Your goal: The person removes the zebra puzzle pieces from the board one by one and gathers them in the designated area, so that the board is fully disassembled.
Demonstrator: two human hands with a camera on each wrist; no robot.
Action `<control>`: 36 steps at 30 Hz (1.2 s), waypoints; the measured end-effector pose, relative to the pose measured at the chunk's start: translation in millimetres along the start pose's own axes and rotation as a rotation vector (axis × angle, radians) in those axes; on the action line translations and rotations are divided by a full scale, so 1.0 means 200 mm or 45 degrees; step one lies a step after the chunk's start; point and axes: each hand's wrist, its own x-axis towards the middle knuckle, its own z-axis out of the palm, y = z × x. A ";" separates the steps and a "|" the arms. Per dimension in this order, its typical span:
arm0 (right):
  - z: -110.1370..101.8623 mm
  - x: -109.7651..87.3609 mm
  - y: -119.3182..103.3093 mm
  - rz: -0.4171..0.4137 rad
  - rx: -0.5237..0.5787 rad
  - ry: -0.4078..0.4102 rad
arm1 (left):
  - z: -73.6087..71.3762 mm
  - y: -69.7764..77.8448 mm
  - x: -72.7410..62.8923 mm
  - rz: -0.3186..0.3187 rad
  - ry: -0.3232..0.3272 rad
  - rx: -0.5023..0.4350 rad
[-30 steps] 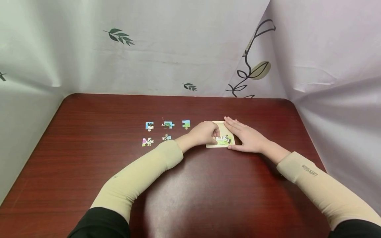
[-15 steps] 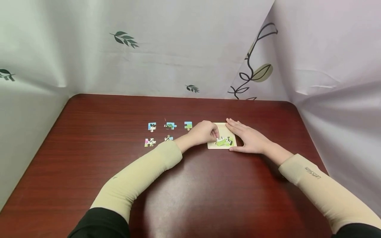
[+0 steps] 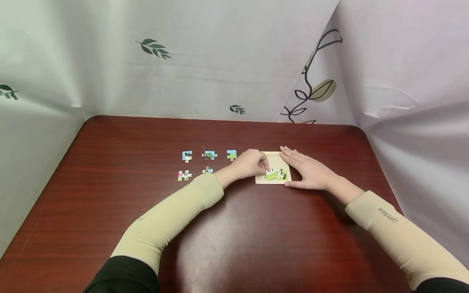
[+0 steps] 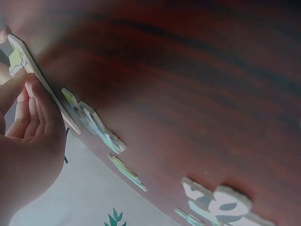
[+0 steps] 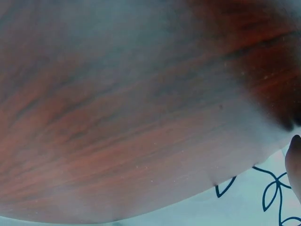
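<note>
My left hand [image 3: 249, 163] bends over the left part of a small pale wooden puzzle tray [image 3: 272, 158]. In the left wrist view, its thumb and index finger pinch a puzzle piece [image 4: 19, 70] with white on it, low over the tray. Green, black and white puzzle pieces [image 3: 275, 175] lie along the tray's near side, partly covered by the fingertips. My right hand [image 3: 311, 171] lies flat along the tray's right edge, fingers straight toward the far corner and thumb at the near corner. Only one of its fingers [image 5: 294, 162] enters the right wrist view.
Left of the tray, loose puzzle pieces form two rows: three far ones, including a blue-and-green piece [image 3: 231, 154], and two nearer ones, including a pink-and-white piece [image 3: 185, 175]. Everything rests on a reddish-brown wooden table [image 3: 256, 236]. White leaf-print curtains [image 3: 190, 73] enclose its far side and ends.
The left fingers have shifted slightly left over the tray, showing more of the green pieces. The right hand has moved slightly right along the tray's edge. The head view has shifted a little.
</note>
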 end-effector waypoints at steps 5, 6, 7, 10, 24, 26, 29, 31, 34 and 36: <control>-0.01 0.00 0.00 0.007 0.002 -0.033 | -0.01 -0.01 -0.01 0.013 0.001 -0.032; -0.01 0.00 0.00 0.012 0.003 -0.043 | -0.02 -0.01 -0.01 0.012 0.004 -0.043; -0.01 0.00 0.00 0.018 0.002 -0.051 | -0.02 -0.01 -0.02 0.012 0.006 -0.052; -0.01 0.01 0.00 0.019 0.000 -0.058 | -0.06 -0.02 -0.04 0.003 0.012 -0.070; -0.01 0.00 0.00 0.044 0.066 -0.051 | -0.24 -0.09 -0.30 -0.003 -0.037 -0.050; -0.01 0.00 0.00 0.045 0.069 -0.051 | -0.25 -0.10 -0.35 0.002 -0.046 -0.061; -0.02 0.01 0.00 0.043 0.064 -0.049 | -0.27 -0.11 -0.43 0.005 -0.064 -0.084; -0.02 0.01 0.00 0.043 0.063 -0.049 | -0.28 -0.13 -0.48 -0.007 -0.075 -0.091; -0.02 0.01 0.00 0.046 0.060 -0.052 | -0.29 -0.16 -0.55 -0.026 -0.076 -0.099; -0.02 0.01 -0.01 0.048 0.068 -0.052 | -0.30 -0.18 -0.59 -0.045 -0.072 -0.096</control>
